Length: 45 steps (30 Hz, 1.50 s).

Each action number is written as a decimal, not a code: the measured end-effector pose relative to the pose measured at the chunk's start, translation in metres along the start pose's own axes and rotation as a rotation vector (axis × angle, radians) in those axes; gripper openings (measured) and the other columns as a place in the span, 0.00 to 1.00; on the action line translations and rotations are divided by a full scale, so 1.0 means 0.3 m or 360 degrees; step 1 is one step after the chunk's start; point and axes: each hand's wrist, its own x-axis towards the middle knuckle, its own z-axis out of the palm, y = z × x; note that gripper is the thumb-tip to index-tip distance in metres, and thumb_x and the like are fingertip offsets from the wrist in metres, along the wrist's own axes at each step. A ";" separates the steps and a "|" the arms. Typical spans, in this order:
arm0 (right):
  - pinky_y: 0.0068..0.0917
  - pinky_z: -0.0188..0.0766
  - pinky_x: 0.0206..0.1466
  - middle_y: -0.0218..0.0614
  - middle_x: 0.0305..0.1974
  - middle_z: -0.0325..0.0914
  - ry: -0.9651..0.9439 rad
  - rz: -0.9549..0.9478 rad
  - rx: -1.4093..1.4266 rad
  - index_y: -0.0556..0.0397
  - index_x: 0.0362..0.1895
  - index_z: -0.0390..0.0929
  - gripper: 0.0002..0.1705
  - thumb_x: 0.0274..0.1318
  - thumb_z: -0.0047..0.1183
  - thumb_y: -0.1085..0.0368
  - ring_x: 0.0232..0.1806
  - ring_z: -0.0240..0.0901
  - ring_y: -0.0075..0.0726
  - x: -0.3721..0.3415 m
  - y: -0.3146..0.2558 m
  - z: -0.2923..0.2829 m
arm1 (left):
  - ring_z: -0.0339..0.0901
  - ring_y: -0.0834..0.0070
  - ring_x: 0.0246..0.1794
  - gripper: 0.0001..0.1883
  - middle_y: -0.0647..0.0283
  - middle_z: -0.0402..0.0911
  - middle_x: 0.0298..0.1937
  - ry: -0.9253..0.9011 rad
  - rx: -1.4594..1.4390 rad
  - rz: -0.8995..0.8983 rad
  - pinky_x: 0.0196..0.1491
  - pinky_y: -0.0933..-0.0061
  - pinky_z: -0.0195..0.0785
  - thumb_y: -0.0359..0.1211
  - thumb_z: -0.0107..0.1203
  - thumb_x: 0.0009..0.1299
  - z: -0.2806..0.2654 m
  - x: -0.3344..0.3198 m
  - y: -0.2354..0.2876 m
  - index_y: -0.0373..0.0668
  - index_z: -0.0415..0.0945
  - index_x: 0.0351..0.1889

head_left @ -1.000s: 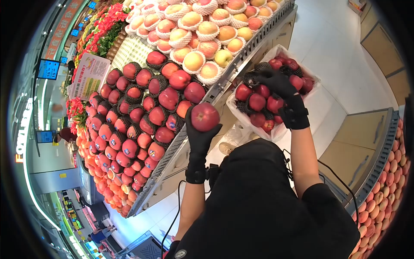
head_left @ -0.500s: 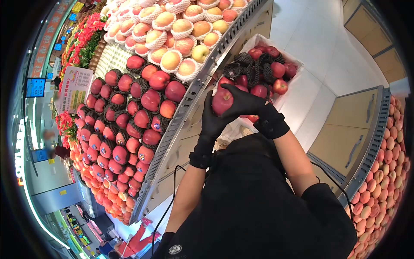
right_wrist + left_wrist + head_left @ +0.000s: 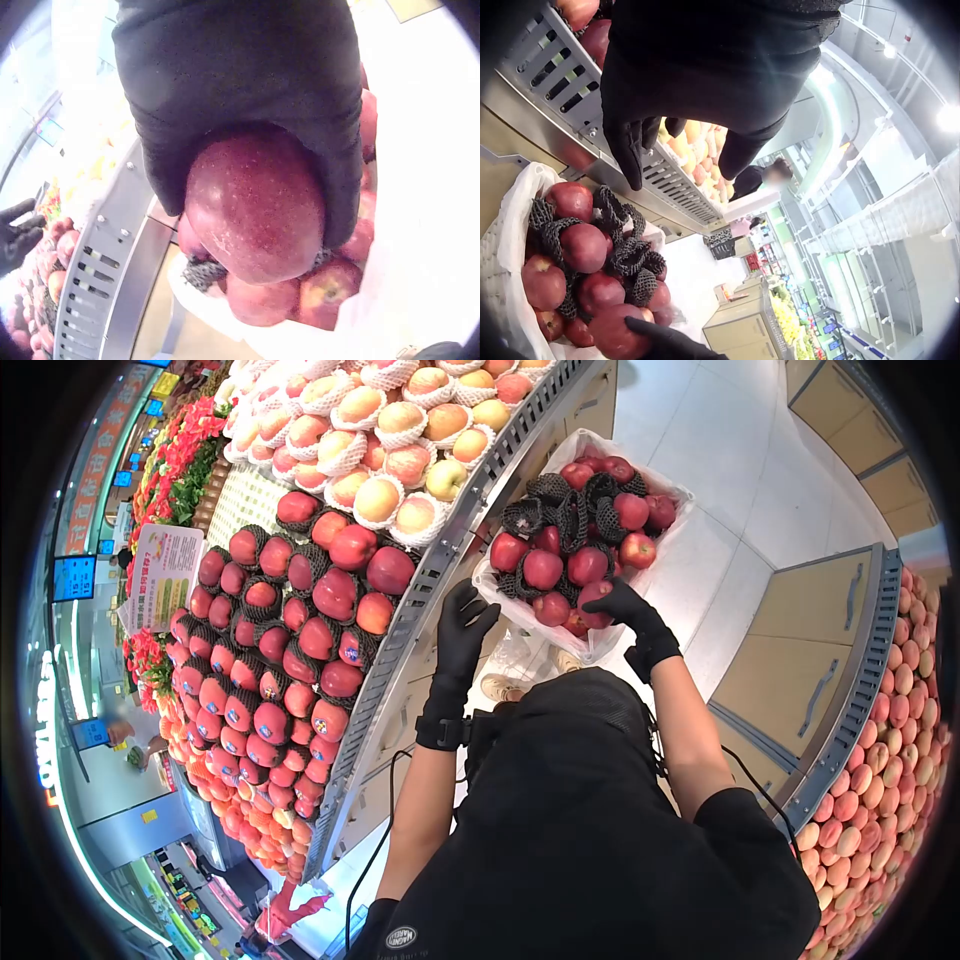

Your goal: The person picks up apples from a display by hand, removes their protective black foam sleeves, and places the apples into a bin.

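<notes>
My right hand (image 3: 640, 622), in a black glove, grips a dark red apple (image 3: 255, 206) with fingers and thumb around its sides. That apple is at the near edge of a crate with a white plastic liner (image 3: 487, 582), close over the other red apples. Black foam nets (image 3: 568, 510) lie among the fruit in the crate. My left hand (image 3: 462, 635), also in a black glove, holds nothing. Its fingers are spread and loosely bent beside the display's grey slotted rail (image 3: 440, 555), left of the crate.
Red apples (image 3: 335, 592), many in black foam nets, fill the sloped display on the left. Paler apples (image 3: 380, 500) in white nets sit further back. A cabinet (image 3: 800, 660) and a stand of pinkish fruit (image 3: 870, 760) are on the right. Cables run along both arms.
An apple was first in my left hand, then between both hands; now my right hand has it at the crate. The left hand has let go and moved back left.
</notes>
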 end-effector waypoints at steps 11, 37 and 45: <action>0.38 0.79 0.42 0.46 0.53 0.74 0.0110 0.0255 -0.0357 0.56 0.63 0.63 0.55 0.31 0.73 0.45 0.52 0.75 0.40 0.159 0.211 0.131 | 0.73 0.65 0.54 0.30 0.51 0.68 0.60 0.0210 -0.0307 -0.0118 0.54 0.64 0.73 0.28 0.57 0.66 -0.180 -0.166 0.045 0.39 0.60 0.67; 0.25 0.51 0.16 0.22 0.14 0.62 -0.0451 0.0023 -0.0345 0.46 0.17 0.70 0.20 0.55 0.50 0.48 0.14 0.59 0.21 0.215 -0.179 -0.078 | 0.65 0.84 0.22 0.11 0.69 0.68 0.24 0.0899 -0.0462 0.0007 0.23 0.81 0.58 0.36 0.50 0.73 -0.354 -0.256 0.037 0.36 0.73 0.41; 0.35 0.63 0.27 0.33 0.20 0.74 -0.0078 -0.0510 -0.0484 0.61 0.28 0.79 0.25 0.60 0.46 0.50 0.23 0.70 0.32 0.233 -0.442 0.123 | 0.54 0.87 0.13 0.13 0.75 0.59 0.16 0.1331 -0.0512 -0.0064 0.16 0.83 0.45 0.39 0.50 0.74 -0.459 -0.332 0.020 0.41 0.73 0.32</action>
